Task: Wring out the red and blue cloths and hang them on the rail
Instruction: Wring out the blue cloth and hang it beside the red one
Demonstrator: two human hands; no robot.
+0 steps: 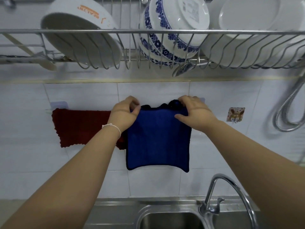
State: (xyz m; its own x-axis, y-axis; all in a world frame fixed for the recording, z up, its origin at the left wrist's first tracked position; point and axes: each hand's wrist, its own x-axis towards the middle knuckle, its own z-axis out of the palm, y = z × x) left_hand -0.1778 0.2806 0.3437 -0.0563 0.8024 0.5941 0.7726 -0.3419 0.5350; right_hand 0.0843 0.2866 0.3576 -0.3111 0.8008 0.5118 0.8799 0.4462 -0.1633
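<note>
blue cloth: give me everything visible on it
The blue cloth is deep blue, roughly square, soft and towel-like, with a darker stitched border. It hangs flat against the white tiled wall above the sink, its top edge bunched where it folds over; the rail itself is hidden. The left hand pinches its upper left corner and the right hand grips the upper right. Its left edge overlaps the red cloth beside it. The bottom corners curl slightly.

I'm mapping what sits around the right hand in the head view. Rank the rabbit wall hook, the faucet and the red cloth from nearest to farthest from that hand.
From the right hand:
1. Rabbit wall hook, on the tiles just to its right, at about hand height.
2. Red cloth, hanging to the left, beyond the left hand.
3. Faucet, below and to the right, at the sink.
</note>
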